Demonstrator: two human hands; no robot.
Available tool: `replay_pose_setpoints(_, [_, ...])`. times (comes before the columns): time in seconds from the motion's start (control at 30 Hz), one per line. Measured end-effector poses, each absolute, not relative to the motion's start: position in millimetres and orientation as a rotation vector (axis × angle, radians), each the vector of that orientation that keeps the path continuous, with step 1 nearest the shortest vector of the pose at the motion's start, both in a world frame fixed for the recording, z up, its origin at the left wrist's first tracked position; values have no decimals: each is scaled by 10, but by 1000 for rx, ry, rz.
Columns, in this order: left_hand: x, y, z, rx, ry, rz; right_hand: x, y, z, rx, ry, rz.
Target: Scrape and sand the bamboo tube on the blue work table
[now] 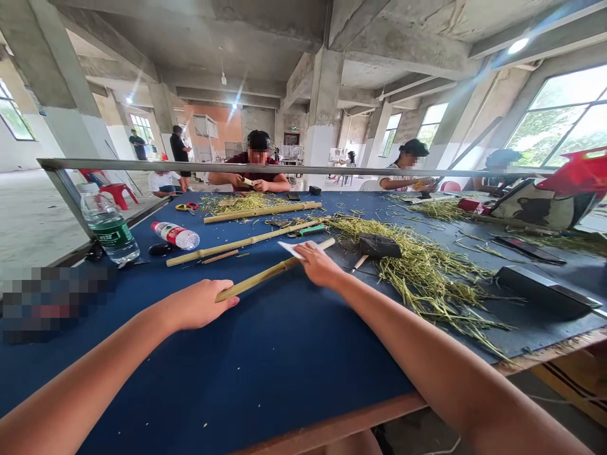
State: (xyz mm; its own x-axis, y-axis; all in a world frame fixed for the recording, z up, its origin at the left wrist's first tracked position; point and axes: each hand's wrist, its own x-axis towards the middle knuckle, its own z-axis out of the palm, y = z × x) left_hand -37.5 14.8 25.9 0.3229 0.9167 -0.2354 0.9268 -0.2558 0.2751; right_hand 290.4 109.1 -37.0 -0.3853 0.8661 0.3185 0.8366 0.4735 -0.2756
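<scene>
A bamboo stick (265, 273) slants across the middle of the blue table (237, 373). Its near end sits in my left hand (208, 303), the fingers wrapped round it. Toward the far end, my right hand (317, 262) presses a white sheet (288, 249), perhaps paper or cloth, over the stick; the pale tip sticks out past the fingers. Beyond lie another bamboo stick (227, 245) and a thin brown rod (220, 257). A green-handled tool (308, 231) rests close to the far end of the stick.
Green-yellow shavings (422, 272) heap up at right, with a black block (379, 245) on them. A water bottle (108, 227), a red-labelled bottle (175, 235) and scissors (186, 206) stand or lie at left. A metal bar (294, 169) crosses the far side. Co-workers sit beyond.
</scene>
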Motion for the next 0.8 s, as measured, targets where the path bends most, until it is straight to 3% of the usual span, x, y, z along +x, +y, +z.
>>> replay_pose_setpoints(0.2, [-399, 170, 247, 2224, 1588, 22, 2606, 863, -320, -1034, -2466, 188])
replay_pose_setpoints(0.47, [-422, 139, 308, 2195, 1627, -8, 3283, 1348, -400, -1690, -2016, 12])
replay_pose_setpoints(0.7, [-441, 187, 231, 2228, 1604, -25, 2669, 973, -400, -1136, -2391, 144])
replay_pose_setpoints(0.8, [-450, 203, 204, 2265, 1585, -27, 2635, 983, -398, -1104, -2408, 169])
